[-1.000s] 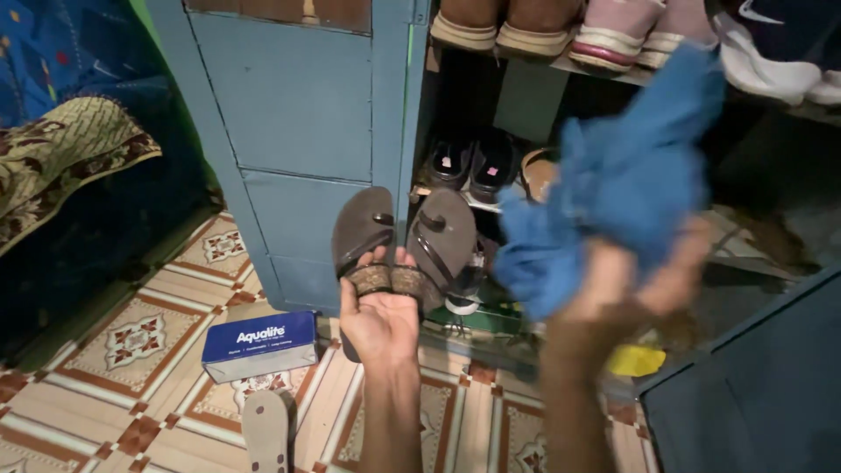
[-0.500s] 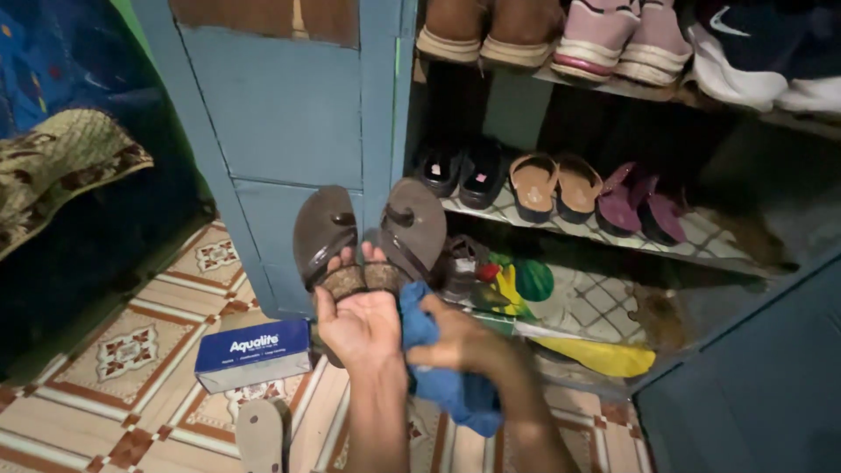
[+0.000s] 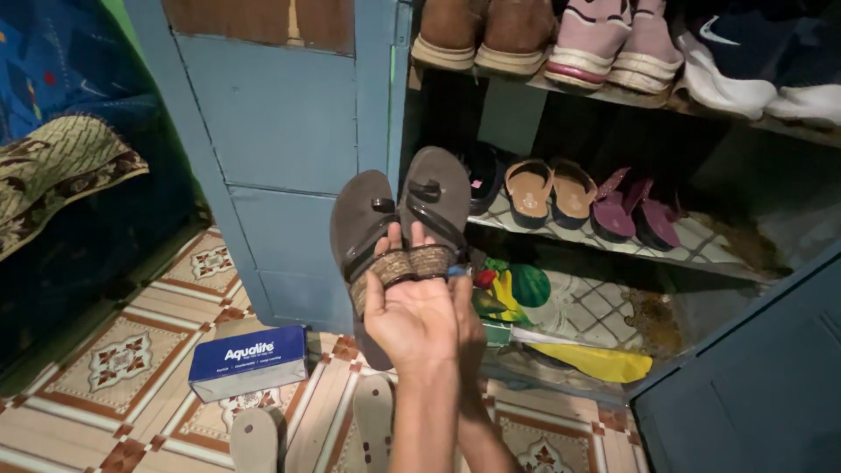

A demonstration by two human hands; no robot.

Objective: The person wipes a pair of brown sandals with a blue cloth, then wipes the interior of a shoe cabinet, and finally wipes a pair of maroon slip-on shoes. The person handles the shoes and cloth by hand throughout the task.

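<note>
Two brown sandals (image 3: 403,228) stand upright, side by side, gripped by the left hand (image 3: 412,315) in front of an open blue shoe cupboard (image 3: 289,131). Behind that hand sits the right hand (image 3: 469,320), mostly hidden, its grip unclear. Below, a blue box (image 3: 248,361) lies on the tiled floor (image 3: 131,350).

Tight room before the shoe rack

We see the lower shelf (image 3: 701,250) bare at its right end; the blue door (image 3: 289,131) walls the left, a blue box (image 3: 248,361) and loose soles (image 3: 372,420) clutter the floor.
</note>
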